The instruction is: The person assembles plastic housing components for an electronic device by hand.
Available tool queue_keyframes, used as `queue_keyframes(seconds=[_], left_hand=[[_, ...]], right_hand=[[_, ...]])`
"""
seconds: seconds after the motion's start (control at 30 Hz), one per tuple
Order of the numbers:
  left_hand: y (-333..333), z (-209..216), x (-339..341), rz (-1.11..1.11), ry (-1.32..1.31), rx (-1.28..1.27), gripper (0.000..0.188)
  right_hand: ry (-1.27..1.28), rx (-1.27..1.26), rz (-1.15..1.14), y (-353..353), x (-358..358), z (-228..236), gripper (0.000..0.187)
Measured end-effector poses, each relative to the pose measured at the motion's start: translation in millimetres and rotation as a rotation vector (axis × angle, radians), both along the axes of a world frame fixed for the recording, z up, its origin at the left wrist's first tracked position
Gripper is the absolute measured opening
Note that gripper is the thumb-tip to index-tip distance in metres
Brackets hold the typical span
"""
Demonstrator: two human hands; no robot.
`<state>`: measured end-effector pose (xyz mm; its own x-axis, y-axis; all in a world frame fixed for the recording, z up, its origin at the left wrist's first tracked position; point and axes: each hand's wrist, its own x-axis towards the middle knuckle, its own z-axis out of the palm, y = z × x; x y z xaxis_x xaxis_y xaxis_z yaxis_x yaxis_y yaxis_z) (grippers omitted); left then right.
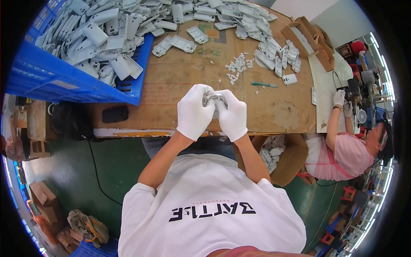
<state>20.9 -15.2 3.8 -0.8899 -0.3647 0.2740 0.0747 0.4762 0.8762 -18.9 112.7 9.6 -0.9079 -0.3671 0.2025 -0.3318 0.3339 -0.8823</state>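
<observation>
Both hands wear white knit gloves and meet above the near edge of the cardboard-covered table (171, 92). My left hand (195, 112) and my right hand (231, 113) are closed on a small white plastic casing (215, 99), with thumbs together on its upper end. Most of the casing is hidden by the fingers. Past the hands lies a scatter of tiny white plastic bits (236, 66). A slim green tool (264, 85), like a pen or a knife, rests to its right.
A blue crate (55, 77) heaped with white casings (95, 34) stands at the left. More casings (274, 53) lie far right, near cardboard trays (302, 38). A black pouch (115, 114) sits front left. Below the right edge is an open carton (293, 160). A co-worker (349, 152) sits at right.
</observation>
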Motion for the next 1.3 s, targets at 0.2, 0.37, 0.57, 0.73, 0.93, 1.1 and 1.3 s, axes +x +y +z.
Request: queue_keyframes(seconds=[0.2, 0.37, 0.57, 0.73, 0.93, 1.1, 1.3], left_hand=[[0.0, 0.7, -2.7, 0.014, -0.002, 0.05, 0.016], [-0.3, 2.3, -5.5, -0.009, -0.013, 0.108, 0.016], [-7.7, 9.8, -6.6, -0.156, -0.011, 0.036, 0.018], [-12.5, 7.0, -4.9, -0.149, -0.076, 0.064, 0.021], [-15.5, 9.1, -4.8, -0.165, -0.12, 0.195, 0.022], [-13.4, 5.9, -5.6, -0.157, -0.103, 0.336, 0.022], [-15.2, 1.6, -9.7, -0.16, -0.101, 0.31, 0.018]], right_hand=[[0.016, 0.068, 0.058, 5.4, -6.3, -0.7, 0.015], [0.03, -0.114, 0.043, 7.8, -2.6, -7.6, 0.02], [0.008, -0.011, -0.06, 6.1, -1.3, -2.4, 0.022], [-0.079, -0.106, 0.01, 7.4, 2.3, -11.7, 0.028], [-0.164, -0.257, 0.137, 13.2, 4.0, -10.9, 0.039], [-0.14, 0.038, 0.091, 10.2, 10.3, -3.4, 0.042], [-0.004, 0.18, 0.06, 9.5, 14.1, -25.4, 0.043]])
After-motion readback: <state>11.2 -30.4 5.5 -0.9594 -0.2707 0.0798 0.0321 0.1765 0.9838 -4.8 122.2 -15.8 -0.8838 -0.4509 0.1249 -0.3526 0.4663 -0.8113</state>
